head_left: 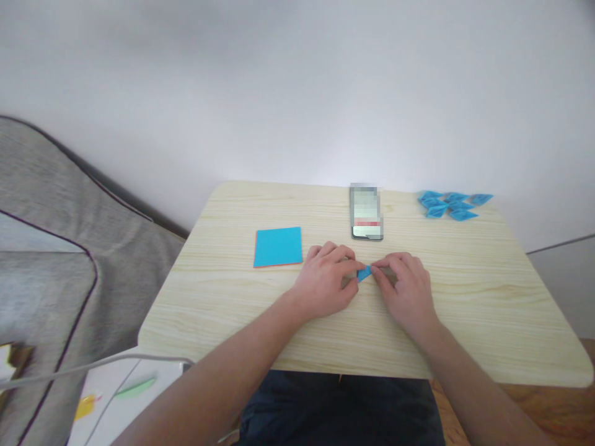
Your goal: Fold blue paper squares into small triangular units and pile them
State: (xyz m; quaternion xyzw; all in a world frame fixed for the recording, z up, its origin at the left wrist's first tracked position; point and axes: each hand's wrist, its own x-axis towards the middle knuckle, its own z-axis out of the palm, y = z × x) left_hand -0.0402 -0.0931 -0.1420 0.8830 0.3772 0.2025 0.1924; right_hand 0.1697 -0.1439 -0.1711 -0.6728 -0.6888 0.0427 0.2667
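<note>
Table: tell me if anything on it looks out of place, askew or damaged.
Nothing stands out. The blue paper pad and the phone lie flat on the table, the folded blue pieces sit clustered at its far right corner, and the left hand and right hand pinch a small blue piece.

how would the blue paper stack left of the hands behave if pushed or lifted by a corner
The blue paper stack lies flat and thin on the smooth table, so a push would probably slide it, perhaps fanning its sheets. Lifted by a corner it would likely droop, being light paper like the folded piece nearby.
</note>
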